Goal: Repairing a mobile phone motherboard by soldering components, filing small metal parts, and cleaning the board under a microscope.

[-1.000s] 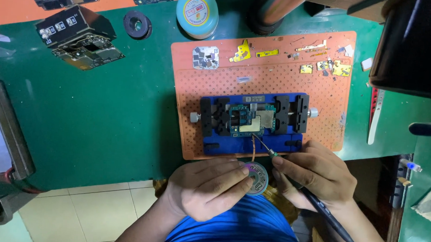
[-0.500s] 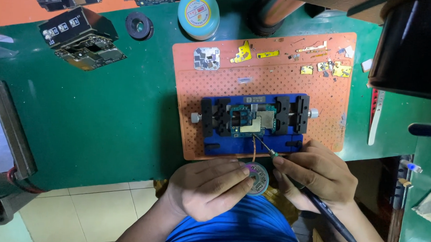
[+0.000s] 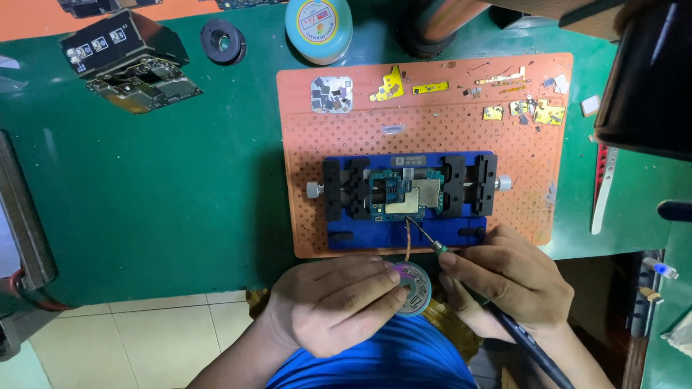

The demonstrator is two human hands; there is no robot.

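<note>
Head view: left hand (image 3: 334, 303) is closed on a small round spool of braid (image 3: 413, 285) at the near edge of the green surface (image 3: 169, 196), a thin copper strand (image 3: 408, 239) running up from it. Right hand (image 3: 504, 280) is clamped on a soldering iron (image 3: 510, 327), tip at the circuit board (image 3: 407, 193). That board sits clamped in a blue holder (image 3: 407, 190) on an orange perforated mat (image 3: 425, 120). A round blue tin (image 3: 318, 23) stands beyond the mat.
</note>
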